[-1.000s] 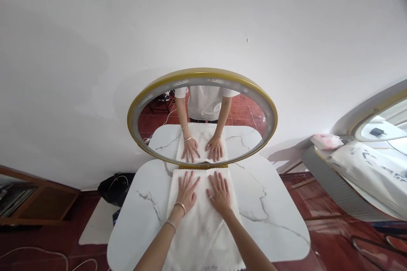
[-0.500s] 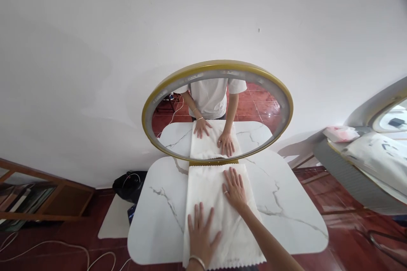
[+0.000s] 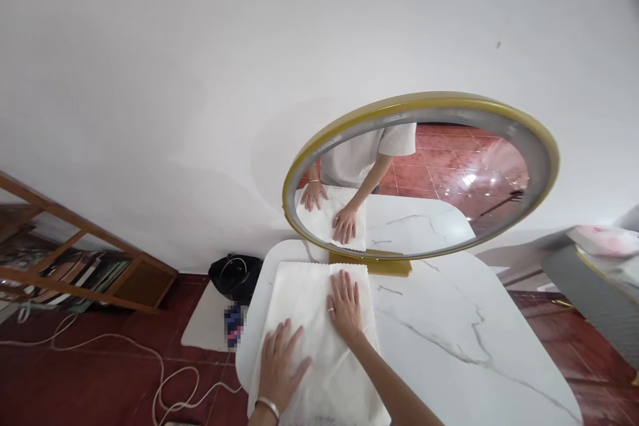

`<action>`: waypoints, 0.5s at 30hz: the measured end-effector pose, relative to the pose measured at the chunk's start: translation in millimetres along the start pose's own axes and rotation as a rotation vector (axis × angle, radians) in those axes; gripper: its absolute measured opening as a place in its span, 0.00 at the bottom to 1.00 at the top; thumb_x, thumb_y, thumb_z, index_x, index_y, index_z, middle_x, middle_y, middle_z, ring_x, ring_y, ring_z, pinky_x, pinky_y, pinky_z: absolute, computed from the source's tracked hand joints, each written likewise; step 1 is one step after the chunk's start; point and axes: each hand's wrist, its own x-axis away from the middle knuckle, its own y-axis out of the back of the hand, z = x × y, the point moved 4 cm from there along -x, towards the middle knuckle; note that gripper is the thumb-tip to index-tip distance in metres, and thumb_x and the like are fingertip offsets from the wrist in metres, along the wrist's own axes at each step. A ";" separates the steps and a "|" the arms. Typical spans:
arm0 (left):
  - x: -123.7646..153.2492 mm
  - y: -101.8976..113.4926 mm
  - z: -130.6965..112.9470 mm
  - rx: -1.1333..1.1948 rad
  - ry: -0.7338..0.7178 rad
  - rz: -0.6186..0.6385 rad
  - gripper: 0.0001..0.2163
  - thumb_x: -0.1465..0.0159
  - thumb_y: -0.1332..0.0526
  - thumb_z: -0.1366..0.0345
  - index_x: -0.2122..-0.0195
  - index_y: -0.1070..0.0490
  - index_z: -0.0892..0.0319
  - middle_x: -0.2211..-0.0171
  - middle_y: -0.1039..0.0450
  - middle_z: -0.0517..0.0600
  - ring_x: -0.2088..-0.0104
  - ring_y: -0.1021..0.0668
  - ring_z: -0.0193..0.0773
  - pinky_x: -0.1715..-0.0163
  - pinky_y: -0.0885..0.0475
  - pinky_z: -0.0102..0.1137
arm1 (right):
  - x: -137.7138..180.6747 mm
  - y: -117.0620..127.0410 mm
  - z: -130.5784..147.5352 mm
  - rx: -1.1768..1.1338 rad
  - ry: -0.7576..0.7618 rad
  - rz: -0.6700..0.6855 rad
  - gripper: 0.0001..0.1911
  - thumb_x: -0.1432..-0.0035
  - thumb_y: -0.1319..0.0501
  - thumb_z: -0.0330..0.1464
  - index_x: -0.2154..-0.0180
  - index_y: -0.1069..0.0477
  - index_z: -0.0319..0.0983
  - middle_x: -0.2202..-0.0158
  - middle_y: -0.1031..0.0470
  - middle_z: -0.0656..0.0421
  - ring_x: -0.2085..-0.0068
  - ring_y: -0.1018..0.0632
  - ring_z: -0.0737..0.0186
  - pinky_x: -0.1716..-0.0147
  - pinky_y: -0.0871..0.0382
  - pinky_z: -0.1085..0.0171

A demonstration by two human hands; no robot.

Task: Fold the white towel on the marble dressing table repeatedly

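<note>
A white cloth [image 3: 309,293] with a scalloped edge lies flat on the left part of the white marble-patterned table [image 3: 429,319]. My left hand [image 3: 281,361], with a bangle at the wrist, rests palm down on the cloth's near left area, fingers spread. Farther up, my right hand [image 3: 345,306] presses flat near the cloth's right edge, a ring on one finger. Behind the cloth stands an oval gold-framed mirror [image 3: 546,153] on a gold base [image 3: 372,262], reflecting both hands and the cloth.
A black bag [image 3: 235,278] sits left of the table on a pale surface [image 3: 204,326]. Cables [image 3: 162,373] trail over the red tiled floor. A wooden shelf [image 3: 140,283] holds books at far left. A grey ribbed counter [image 3: 589,303] stands at right.
Both hands and the cloth have slid left across the table, away from its middle and close to the left edge. My view has turned left, so the mirror appears farther right.
</note>
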 end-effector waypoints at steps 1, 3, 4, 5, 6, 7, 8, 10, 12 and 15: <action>-9.0 0.6 4.0 0.028 0.032 -0.019 0.21 0.35 0.46 0.53 0.42 0.34 0.45 0.42 0.32 0.49 0.42 0.31 0.45 0.43 0.36 0.43 | 0.9 0.5 0.4 0.000 0.003 -0.001 0.35 0.33 0.56 0.32 0.32 0.75 0.42 0.30 0.61 0.51 0.31 0.53 0.49 0.37 0.54 0.45; -34.5 0.4 9.6 0.081 0.082 -0.081 0.19 0.33 0.50 0.57 0.43 0.33 0.49 0.45 0.30 0.51 0.44 0.29 0.43 0.45 0.33 0.40 | 1.5 1.7 0.0 0.003 0.016 0.003 0.35 0.33 0.56 0.32 0.32 0.75 0.42 0.30 0.61 0.52 0.31 0.53 0.50 0.37 0.54 0.46; -49.5 -0.7 11.5 0.101 0.088 -0.111 0.19 0.32 0.51 0.59 0.42 0.34 0.51 0.43 0.32 0.52 0.42 0.31 0.43 0.45 0.33 0.40 | 0.8 2.2 -0.1 0.004 0.026 0.007 0.35 0.33 0.57 0.32 0.32 0.75 0.41 0.30 0.61 0.52 0.31 0.53 0.51 0.37 0.53 0.47; -65.0 -2.8 13.4 0.115 0.086 -0.135 0.19 0.31 0.52 0.60 0.40 0.36 0.51 0.40 0.36 0.52 0.39 0.34 0.43 0.43 0.35 0.42 | -0.6 2.3 0.4 0.005 0.037 0.011 0.34 0.33 0.57 0.31 0.32 0.74 0.41 0.30 0.60 0.53 0.31 0.53 0.52 0.37 0.53 0.48; -80.0 -5.6 15.6 0.121 0.081 -0.150 0.20 0.31 0.52 0.60 0.39 0.39 0.50 0.36 0.41 0.51 0.36 0.38 0.44 0.41 0.37 0.44 | -3.0 1.7 1.5 0.006 0.048 0.015 0.34 0.33 0.57 0.31 0.32 0.74 0.41 0.30 0.60 0.53 0.31 0.54 0.52 0.37 0.52 0.48; -94.1 -8.9 18.6 0.120 0.077 -0.154 0.21 0.31 0.52 0.60 0.37 0.41 0.48 0.34 0.46 0.50 0.34 0.42 0.45 0.40 0.39 0.46 | -6.5 0.3 3.3 0.007 0.057 0.014 0.34 0.33 0.57 0.31 0.32 0.74 0.41 0.30 0.60 0.53 0.31 0.54 0.53 0.37 0.52 0.49; -106.6 -12.5 22.4 0.114 0.076 -0.148 0.21 0.31 0.52 0.60 0.36 0.43 0.47 0.32 0.50 0.49 0.33 0.46 0.46 0.38 0.42 0.47 | -11.0 -1.9 5.8 0.008 0.065 0.010 0.34 0.33 0.57 0.31 0.32 0.74 0.41 0.30 0.60 0.54 0.31 0.54 0.53 0.37 0.52 0.49; -126.9 -18.7 32.0 0.095 0.086 -0.123 0.23 0.32 0.51 0.60 0.35 0.46 0.46 0.31 0.55 0.48 0.32 0.49 0.47 0.37 0.46 0.46 | -23.2 -9.1 13.1 0.005 0.080 -0.012 0.35 0.33 0.56 0.31 0.32 0.75 0.40 0.30 0.61 0.52 0.31 0.54 0.50 0.37 0.52 0.49; -141.9 -22.0 41.9 0.080 0.093 -0.096 0.23 0.32 0.50 0.60 0.35 0.46 0.46 0.31 0.57 0.48 0.32 0.50 0.47 0.36 0.48 0.46 | -39.4 -19.4 22.4 0.002 0.084 -0.044 0.37 0.33 0.54 0.35 0.32 0.76 0.38 0.30 0.63 0.48 0.31 0.54 0.46 0.38 0.52 0.47; -159.5 -22.3 53.7 0.078 0.105 -0.082 0.23 0.32 0.50 0.60 0.36 0.44 0.47 0.31 0.56 0.48 0.32 0.51 0.47 0.35 0.49 0.46 | -68.4 -39.0 34.8 0.005 0.047 -0.042 0.41 0.34 0.52 0.43 0.32 0.72 0.32 0.32 0.56 0.39 0.33 0.50 0.38 0.39 0.54 0.43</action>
